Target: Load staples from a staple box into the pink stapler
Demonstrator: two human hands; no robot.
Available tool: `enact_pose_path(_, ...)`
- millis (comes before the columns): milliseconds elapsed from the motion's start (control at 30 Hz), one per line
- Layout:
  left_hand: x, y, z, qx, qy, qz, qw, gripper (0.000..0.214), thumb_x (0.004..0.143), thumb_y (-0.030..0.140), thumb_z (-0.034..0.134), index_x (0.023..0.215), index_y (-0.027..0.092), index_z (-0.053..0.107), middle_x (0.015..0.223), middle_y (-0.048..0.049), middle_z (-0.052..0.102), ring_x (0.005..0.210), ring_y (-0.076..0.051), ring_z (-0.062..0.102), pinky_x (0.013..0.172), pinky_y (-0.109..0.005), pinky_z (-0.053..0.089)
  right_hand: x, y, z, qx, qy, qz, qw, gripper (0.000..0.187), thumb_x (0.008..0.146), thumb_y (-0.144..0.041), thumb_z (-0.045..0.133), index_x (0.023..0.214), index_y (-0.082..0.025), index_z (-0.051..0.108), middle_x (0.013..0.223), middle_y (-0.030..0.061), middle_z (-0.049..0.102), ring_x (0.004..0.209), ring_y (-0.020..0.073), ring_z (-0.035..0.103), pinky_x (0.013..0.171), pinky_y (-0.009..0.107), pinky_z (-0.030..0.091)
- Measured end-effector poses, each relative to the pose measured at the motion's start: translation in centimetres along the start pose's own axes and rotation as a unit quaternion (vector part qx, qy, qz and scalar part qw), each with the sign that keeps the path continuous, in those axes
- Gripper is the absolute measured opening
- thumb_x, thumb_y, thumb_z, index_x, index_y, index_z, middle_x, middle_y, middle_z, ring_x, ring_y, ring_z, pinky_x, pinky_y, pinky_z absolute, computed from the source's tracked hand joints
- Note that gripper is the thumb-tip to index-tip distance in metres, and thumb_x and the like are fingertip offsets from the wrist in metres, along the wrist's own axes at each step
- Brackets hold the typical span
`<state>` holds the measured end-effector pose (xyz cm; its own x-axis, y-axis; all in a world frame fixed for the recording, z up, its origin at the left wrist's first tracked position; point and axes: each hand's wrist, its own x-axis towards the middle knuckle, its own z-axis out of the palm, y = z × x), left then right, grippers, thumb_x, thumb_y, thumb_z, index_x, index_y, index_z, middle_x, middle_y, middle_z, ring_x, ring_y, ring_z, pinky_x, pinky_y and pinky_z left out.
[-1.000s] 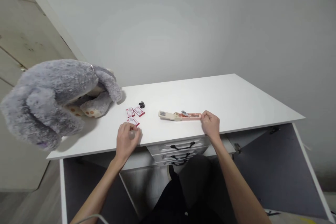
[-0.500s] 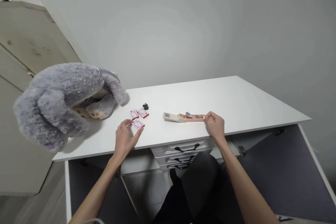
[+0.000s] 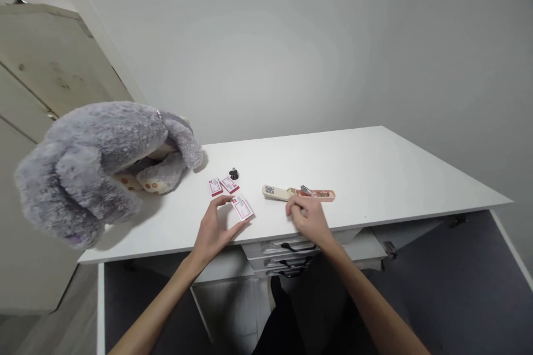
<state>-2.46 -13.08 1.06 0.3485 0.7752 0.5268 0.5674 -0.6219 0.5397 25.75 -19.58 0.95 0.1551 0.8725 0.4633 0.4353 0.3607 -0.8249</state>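
Observation:
My left hand (image 3: pixel 216 230) pinches a small red-and-white box (image 3: pixel 242 207) between thumb and fingers, just above the white desk (image 3: pixel 375 172). Two more small red-and-white boxes (image 3: pixel 222 185) lie behind it, beside a little black clip (image 3: pixel 234 173). My right hand (image 3: pixel 308 218) hovers with curled fingers in front of an opened beige and pink stapler (image 3: pixel 297 193), close to its middle. Whether it touches the stapler I cannot tell. It appears to hold nothing.
A big grey plush toy (image 3: pixel 100 161) sits on the desk's left end. Under the front edge is a small white drawer unit with black handles (image 3: pixel 287 252). A wall stands behind the desk and a pale door at far left.
My left hand has lifted one small box and carried it right, toward the stapler. My right hand has left the stapler's pink end and moved left to its middle.

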Motion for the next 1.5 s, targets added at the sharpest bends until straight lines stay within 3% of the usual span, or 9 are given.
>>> enact_pose_path(133,0.2,0.3,0.1,-0.013,0.007,0.019,1.0,0.068,0.086,0.052,0.085,0.138,0.025,0.052,0.137,-0.012,0.067,0.125,-0.03,0.068,0.108,-0.047,0.056,0.6,-1.8,3.7,-0.013,-0.052,-0.005,0.999,0.011,0.09,-0.023,0.057,0.09,-0.025,0.068,0.074,-0.0011,0.069,0.064,0.0185,0.061,0.069,0.032,0.045)
enact_pose_path(233,0.0,0.4,0.0,-0.017,0.028,0.018,0.999,0.068,0.087,0.051,0.084,0.14,0.025,0.052,0.139,-0.013,0.065,0.126,-0.031,0.068,0.108,-0.048,0.056,0.7,-2.0,5.6,0.008,-0.072,0.051,0.996,0.021,0.099,-0.037,0.06,0.115,-0.026,0.067,0.101,0.0022,0.079,0.072,0.019,0.069,0.075,0.033,0.051)
enact_pose_path(400,-0.4,0.3,0.0,-0.015,0.047,0.015,0.999,0.064,0.088,0.049,0.084,0.138,0.025,0.053,0.135,-0.0123,0.067,0.127,-0.031,0.068,0.111,-0.049,0.055,0.8,-1.3,7.3,0.078,-0.145,0.099,0.981,0.032,0.101,-0.047,0.064,0.125,-0.027,0.066,0.099,0.0013,0.081,0.065,0.0165,0.072,0.071,0.031,0.054)
enact_pose_path(533,-0.2,0.3,0.0,-0.038,0.042,0.026,0.998,0.066,0.086,0.045,0.087,0.139,0.025,0.053,0.137,-0.013,0.066,0.13,-0.031,0.066,0.111,-0.049,0.055,1.2,-0.9,7.4,0.169,-0.174,0.124,0.962,0.032,0.097,-0.045,0.069,0.121,-0.024,0.069,0.097,0.001,0.078,0.06,0.0139,0.07,0.065,0.029,0.054)
enact_pose_path(667,0.6,0.5,-0.6,-0.106,-0.024,0.017,0.994,0.071,0.087,0.044,0.085,0.148,0.027,0.053,0.147,-0.0152,0.063,0.13,-0.031,0.067,0.109,-0.049,0.057,1.3,-1.0,6.7,0.198,-0.176,0.145,0.953,0.034,0.099,-0.048,0.065,0.119,-0.022,0.073,0.086,-0.0003,0.073,0.058,0.013,0.064,0.059,0.027,0.051)
enact_pose_path(833,1.0,0.6,-1.3,-0.126,-0.123,-0.005,0.984,0.042,0.094,0.042,0.077,0.133,0.025,0.07,0.13,-0.011,0.076,0.119,-0.029,0.073,0.107,-0.045,0.059,1.0,-1.0,6.4,0.208,-0.175,0.137,0.952,0.031,0.102,-0.047,0.061,0.116,-0.023,0.073,0.077,-0.002,0.066,0.059,0.0131,0.059,0.057,0.026,0.048)
enact_pose_path(1000,0.7,0.4,-1.1,-0.102,-0.094,-0.034,0.99,0.039,0.091,0.044,0.08,0.124,0.025,0.073,0.123,-0.0085,0.079,0.114,-0.028,0.075,0.104,-0.042,0.06,0.7,-0.5,7.1,0.272,-0.126,0.168,0.939,0.029,0.1,-0.05,0.065,0.112,-0.024,0.061,0.091,0.0016,0.073,0.069,0.0167,0.072,0.05,0.024,0.048)
enact_pose_path(1133,0.4,0.2,-0.9,-0.113,-0.054,-0.082,0.989,0.051,0.088,0.046,0.083,0.131,0.025,0.067,0.125,-0.0087,0.078,0.115,-0.028,0.075,0.104,-0.044,0.061,0.6,-0.5,7.0,0.269,-0.132,0.179,0.937,0.03,0.098,-0.05,0.069,0.111,-0.023,0.069,0.098,0.0065,0.079,0.09,0.0235,0.078,0.053,0.025,0.053)
enact_pose_path(1500,0.2,0.6,-0.6,-0.146,-0.055,-0.103,0.982,0.056,0.083,0.047,0.089,0.13,0.024,0.067,0.123,-0.009,0.079,0.117,-0.028,0.076,0.1,-0.041,0.063,0.7,-1.2,6.5,0.236,-0.141,0.198,0.941,0.03,0.092,-0.044,0.076,0.11,-0.02,0.081,0.079,0.0039,0.081,0.072,0.0222,0.076,0.062,0.032,0.057)
